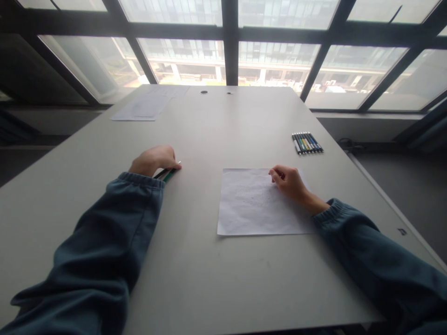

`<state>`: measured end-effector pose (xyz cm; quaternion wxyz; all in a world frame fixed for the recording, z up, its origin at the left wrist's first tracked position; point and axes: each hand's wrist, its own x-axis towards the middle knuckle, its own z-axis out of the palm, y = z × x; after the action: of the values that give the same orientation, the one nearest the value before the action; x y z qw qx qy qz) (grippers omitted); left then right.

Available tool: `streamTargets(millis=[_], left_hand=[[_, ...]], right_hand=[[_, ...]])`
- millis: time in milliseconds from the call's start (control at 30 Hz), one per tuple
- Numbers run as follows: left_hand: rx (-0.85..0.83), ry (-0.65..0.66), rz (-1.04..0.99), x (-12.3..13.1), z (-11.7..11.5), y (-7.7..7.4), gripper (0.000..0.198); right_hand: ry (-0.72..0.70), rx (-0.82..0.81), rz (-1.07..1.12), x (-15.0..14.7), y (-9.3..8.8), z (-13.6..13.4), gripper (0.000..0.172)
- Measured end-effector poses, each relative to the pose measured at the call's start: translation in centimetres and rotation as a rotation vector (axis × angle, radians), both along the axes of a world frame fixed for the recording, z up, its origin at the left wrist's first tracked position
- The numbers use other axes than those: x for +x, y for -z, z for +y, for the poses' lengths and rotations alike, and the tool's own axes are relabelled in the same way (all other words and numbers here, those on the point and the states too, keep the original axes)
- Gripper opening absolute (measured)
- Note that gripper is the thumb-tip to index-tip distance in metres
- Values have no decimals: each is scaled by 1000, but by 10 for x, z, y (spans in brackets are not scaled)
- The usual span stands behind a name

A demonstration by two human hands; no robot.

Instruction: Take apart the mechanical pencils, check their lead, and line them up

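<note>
My left hand [157,159] is closed around pens [169,175] on the left part of the white table. Dark and green barrels show below the fingers, and a light tip pokes out near the thumb; the hand hides the rest. My right hand [287,180] hovers over or rests on the right part of a white sheet of paper [244,204], fingers curled in. No pen shows in it. Faint marks are visible on the paper. Beyond the right hand, several pens [307,143] with black, green, yellow and blue parts lie side by side in a row.
More white sheets [143,104] lie at the table's far left. Two small round fittings [204,92] sit near the far edge of the table [195,270]. Large framed windows stand behind it. A small dark mark [402,231] is near the right edge.
</note>
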<state>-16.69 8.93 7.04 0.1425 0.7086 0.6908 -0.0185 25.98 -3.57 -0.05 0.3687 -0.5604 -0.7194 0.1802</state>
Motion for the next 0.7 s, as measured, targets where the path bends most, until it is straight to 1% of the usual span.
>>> streamTargets(millis=[33,100,200,333,400,433,467,533,600,700], left_hand=[[-92,-7,78,2,0,-2,30],[-177,0,171,6,0,-7,30],[-121,10,168,15,-6,-20,30],[49,61,29,41,-26,-43,33],[99,104,-110,60,-41,-52,34],[125,124,-205,71,-48,-54,34],[147,138,-318,82,-56,-54,34],[136,160,-570,105,-68,-48,32],[119,158,-849,127,-77,-34,29],[142,132,-1184,153,-87,-6,27]], right_hand=[[-1,2,2,0,0,0,30],[-6,2,6,0,0,0,30],[-6,7,3,-1,-1,0,31],[-9,16,-3,-1,0,0,31],[-4,14,-11,-1,0,0,32],[-4,13,-15,-1,0,0,31],[-6,15,-14,-1,-1,0,31],[-27,20,4,-2,-2,-1,31],[-57,27,60,-3,-5,-2,32],[-96,21,213,-4,-8,-4,36]])
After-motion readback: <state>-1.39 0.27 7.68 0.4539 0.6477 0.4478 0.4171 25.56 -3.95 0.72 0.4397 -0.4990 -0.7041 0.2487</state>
